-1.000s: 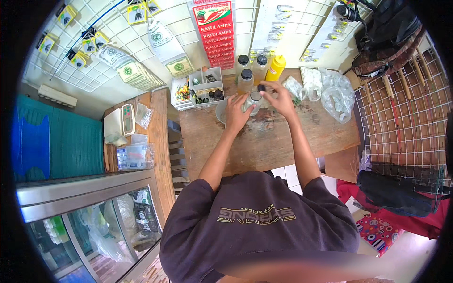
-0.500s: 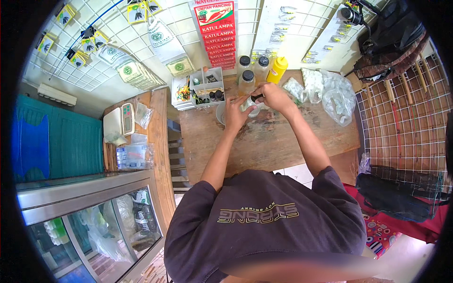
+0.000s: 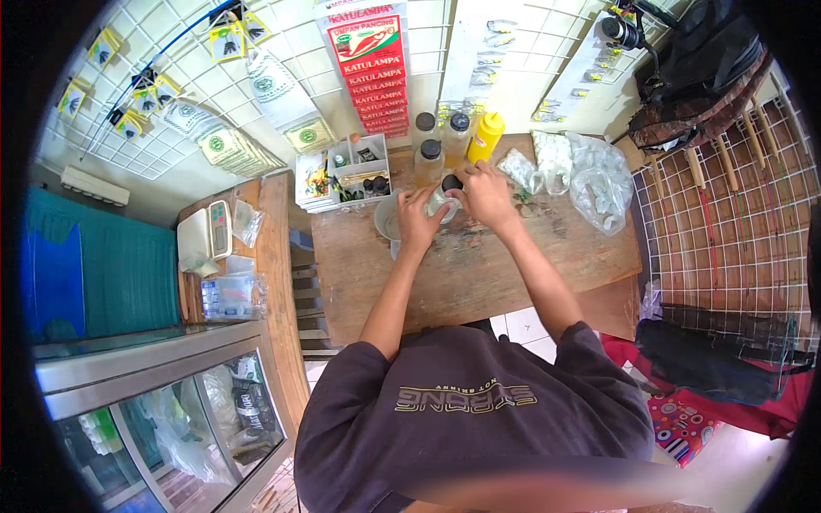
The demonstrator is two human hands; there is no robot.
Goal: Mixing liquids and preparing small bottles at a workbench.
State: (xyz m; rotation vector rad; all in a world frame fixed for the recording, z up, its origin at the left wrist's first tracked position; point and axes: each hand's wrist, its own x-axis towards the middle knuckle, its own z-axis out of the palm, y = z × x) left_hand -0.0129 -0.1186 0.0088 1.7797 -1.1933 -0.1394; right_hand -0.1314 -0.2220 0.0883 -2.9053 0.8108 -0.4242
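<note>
A small clear bottle (image 3: 440,206) lies tilted between my hands over the wooden table. My left hand (image 3: 417,219) is closed around its body. With bent fingers my right hand (image 3: 489,200) grips the black cap (image 3: 451,182) at the bottle's far end. A translucent plastic tub (image 3: 385,219) stands just left of my left hand, partly covered by it. Right behind my hands are black-capped bottles of pale amber liquid, the nearest bottle (image 3: 429,162) close to my fingers. A yellow squeeze bottle (image 3: 485,138) stands behind my right hand.
A white divided organizer (image 3: 346,179) with small items sits at the table's back left. Clear plastic bags (image 3: 597,184) with white contents lie at the back right. A digital scale (image 3: 205,232) rests on the left side table, above a glass-fronted cabinet (image 3: 162,427).
The whole view has shifted, so the table sits slightly lower and farther left. The black cap shows more plainly now between my hands, which stay on the bottle.
</note>
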